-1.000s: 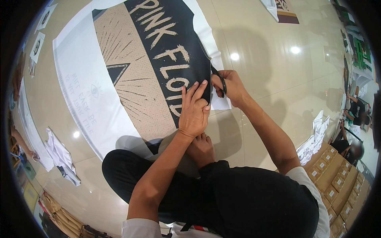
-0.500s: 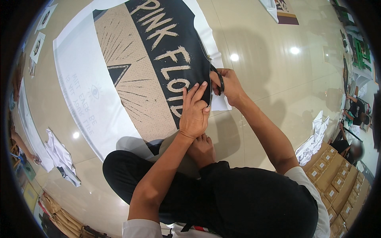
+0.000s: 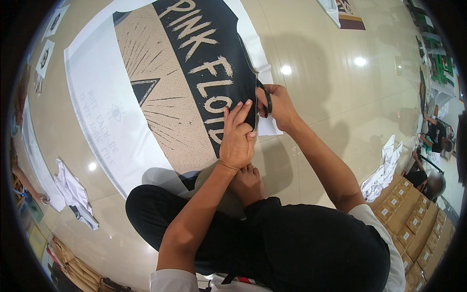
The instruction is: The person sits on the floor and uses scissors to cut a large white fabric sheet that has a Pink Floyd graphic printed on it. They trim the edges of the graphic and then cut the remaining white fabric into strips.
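"Where's that printed cloth [image 3: 182, 102] lying?"

"Right on the glossy tiled floor [image 3: 331, 82], spread out in front of the person sitting there in black trousers [image 3: 326, 248]. It has a tan part with a triangle and rays, a black band with rough tan lettering, and white margins on both sides."

"And what's the left hand [image 3: 237, 143] up to?"

"It's laid on the black band near its right edge, fingers stretched out and a little apart. That grip isn't closed round anything; it just rests on top."

"The other one?"

"The right hand [image 3: 278, 104] sits just beside it, past the edge of the band. Its grip is wrapped round the black handles of a pair of scissors [image 3: 268, 100], and they point away from the person, along the line where black meets white. I can't make out from here how far apart the blades are."

"Is that a bare foot [image 3: 249, 185] there?"

"Yes, just below the left hand, close to the wrist. Off to the right there's a crumpled white cloth [image 3: 383, 170] on the floor, near rows of small brown boxes [image 3: 413, 224]."
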The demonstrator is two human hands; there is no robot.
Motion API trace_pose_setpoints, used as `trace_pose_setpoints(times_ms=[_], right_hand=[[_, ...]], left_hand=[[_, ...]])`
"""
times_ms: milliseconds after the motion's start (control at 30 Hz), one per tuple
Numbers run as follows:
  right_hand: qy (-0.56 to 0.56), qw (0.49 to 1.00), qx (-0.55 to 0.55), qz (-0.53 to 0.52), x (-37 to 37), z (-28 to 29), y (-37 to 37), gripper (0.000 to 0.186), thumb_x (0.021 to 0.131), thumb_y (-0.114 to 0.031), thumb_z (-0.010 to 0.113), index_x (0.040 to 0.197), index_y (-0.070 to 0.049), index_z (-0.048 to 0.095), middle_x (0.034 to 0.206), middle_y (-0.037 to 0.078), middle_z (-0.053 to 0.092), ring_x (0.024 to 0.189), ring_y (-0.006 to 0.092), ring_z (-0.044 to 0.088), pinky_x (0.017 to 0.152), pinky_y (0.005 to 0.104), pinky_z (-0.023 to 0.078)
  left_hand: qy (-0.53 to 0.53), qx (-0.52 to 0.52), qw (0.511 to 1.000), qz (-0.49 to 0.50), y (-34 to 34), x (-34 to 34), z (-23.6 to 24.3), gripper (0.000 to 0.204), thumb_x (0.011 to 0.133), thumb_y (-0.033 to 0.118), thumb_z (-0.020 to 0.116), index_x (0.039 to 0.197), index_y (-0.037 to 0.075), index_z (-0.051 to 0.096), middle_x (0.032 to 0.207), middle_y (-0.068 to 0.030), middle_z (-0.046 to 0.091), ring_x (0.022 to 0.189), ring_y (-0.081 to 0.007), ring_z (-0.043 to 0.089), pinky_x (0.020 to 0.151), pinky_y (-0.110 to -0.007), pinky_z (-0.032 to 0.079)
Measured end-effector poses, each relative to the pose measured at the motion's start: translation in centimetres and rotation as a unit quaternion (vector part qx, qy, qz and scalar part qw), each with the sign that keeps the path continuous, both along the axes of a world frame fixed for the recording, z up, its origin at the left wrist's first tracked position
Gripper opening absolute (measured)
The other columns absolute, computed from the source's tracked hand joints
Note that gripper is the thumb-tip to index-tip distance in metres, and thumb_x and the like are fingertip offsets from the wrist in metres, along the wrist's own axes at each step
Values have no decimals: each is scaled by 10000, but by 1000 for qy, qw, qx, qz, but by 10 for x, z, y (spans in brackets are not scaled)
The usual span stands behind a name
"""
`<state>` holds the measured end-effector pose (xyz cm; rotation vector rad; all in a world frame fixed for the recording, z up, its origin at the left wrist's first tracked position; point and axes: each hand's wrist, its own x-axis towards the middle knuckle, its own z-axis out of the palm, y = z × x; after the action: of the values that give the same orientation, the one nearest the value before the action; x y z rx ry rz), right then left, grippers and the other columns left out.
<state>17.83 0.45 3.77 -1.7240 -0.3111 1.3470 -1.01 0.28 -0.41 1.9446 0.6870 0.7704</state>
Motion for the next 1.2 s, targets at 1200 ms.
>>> trace_pose_setpoints(times_ms=[1200], right_hand=[[5, 999, 13, -39, -12, -1, 12, 305, 969, -248, 744, 821, 13, 688, 684, 38, 636, 506, 113, 534, 477, 283, 403]], left_hand=[[-36, -25, 999, 5, 1, -1, -2, 122, 981, 47, 582, 895, 6, 506, 1667, -251, 459, 1537, -496, 389, 1306, -686, 179]])
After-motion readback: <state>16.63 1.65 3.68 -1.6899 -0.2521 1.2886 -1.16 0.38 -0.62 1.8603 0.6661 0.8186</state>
